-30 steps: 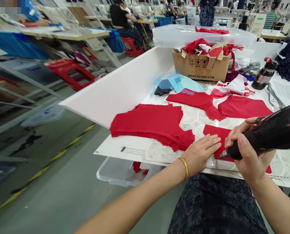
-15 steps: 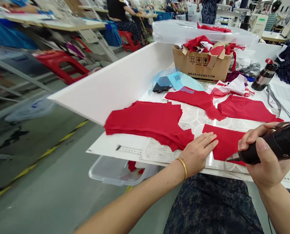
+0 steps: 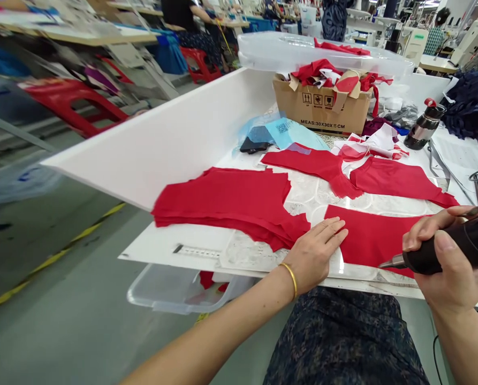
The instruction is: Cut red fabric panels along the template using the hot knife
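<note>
My left hand lies flat with fingers stretched out, its fingertips at the left edge of a red fabric piece. Wrapped round a black handheld tool is my right hand. The tool's pointed metal tip is at the lower part of that red piece. Left of my left hand is a stack of red fabric pieces with uneven edges. Two more cut red pieces, one at the left and one at the right, lie farther back on the white table.
A cardboard box of red and white scraps stands at the back, before a clear plastic bin. A black bottle is at the right. A phone lies by blue film. Below the table edge is a clear tub.
The view has shifted slightly, so the table and stack appear farther left. The tool and my right hand have moved a little to the right relative to the red piece.
</note>
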Motion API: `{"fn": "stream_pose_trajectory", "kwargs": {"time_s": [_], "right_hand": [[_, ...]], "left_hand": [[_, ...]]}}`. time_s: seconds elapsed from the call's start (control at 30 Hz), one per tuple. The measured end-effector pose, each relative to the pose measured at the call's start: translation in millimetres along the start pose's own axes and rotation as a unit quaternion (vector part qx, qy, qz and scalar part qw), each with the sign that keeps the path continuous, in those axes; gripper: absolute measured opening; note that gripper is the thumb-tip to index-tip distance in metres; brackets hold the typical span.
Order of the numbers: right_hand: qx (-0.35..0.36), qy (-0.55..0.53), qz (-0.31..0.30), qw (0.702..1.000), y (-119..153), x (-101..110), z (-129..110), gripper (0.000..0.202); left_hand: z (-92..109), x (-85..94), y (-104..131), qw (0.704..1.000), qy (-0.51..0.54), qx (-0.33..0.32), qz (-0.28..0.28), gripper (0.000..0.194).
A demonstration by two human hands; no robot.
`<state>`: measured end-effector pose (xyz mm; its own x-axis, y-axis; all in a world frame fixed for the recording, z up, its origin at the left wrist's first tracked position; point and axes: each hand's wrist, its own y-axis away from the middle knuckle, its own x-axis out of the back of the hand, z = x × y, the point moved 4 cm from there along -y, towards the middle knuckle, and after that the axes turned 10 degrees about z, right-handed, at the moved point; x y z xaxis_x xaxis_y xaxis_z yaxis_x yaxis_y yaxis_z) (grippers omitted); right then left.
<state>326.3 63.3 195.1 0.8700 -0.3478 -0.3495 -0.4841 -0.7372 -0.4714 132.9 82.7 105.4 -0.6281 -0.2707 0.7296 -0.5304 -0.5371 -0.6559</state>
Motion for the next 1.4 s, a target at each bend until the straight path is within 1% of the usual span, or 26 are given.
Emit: {"fn": "stream_pose_trajectory", "kwargs": {"time_s": [0.13,0.3,0.4,0.5,0.67,0.83,1.0,1.13,1.2,1.3,1.4], "right_hand": [[0.001,0.013,0.010,1.000,-1,4,3,0.028],[-0.005,0.006,0.001,1.000,2,5,2,0.027],[-0.006,0.005,0.006,1.000,-1,13,-3,0.029],[0.010,0.015,0.007,1.000,-6,21,-8,0.028],[0.022,0.027,0.018,0.999,-6,26,-5,0.025],[0.010,0.028,0.016,0.999,-6,27,-4,0.026],[0.024,0.036,0.029,0.999,-13,38,-13,0.028],[0.025,0.049,0.039,0.998,-14,45,-14,0.028],[0.026,0.056,0.045,0.997,-13,47,-12,0.026],[0.017,0.057,0.045,0.997,-14,47,-10,0.024],[0.015,0.045,0.045,0.998,-19,45,-13,0.027]], "left_hand": [[1,2.3,0,1.000,-0.005,-0.002,0.002,0.056],[2,5.0,-1,1.000,-0.017,-0.004,0.009,0.052],[1,5.2,-1,1.000,-0.024,0.001,0.011,0.054],[-1,4.7,0,1.000,-0.023,0.003,0.012,0.056],[-2,3.9,2,0.999,-0.030,0.002,0.014,0.053],[-3,2.9,3,0.999,-0.031,0.000,0.010,0.055],[-5,2.0,5,1.000,-0.016,0.008,0.004,0.059],[-5,1.7,6,1.000,-0.010,0.011,0.003,0.061],[-5,2.9,5,1.000,-0.015,0.011,0.007,0.061],[-3,6.9,3,0.999,-0.036,-0.008,0.008,0.058],[0,12.0,4,0.999,-0.038,-0.020,0.004,0.060]]}}
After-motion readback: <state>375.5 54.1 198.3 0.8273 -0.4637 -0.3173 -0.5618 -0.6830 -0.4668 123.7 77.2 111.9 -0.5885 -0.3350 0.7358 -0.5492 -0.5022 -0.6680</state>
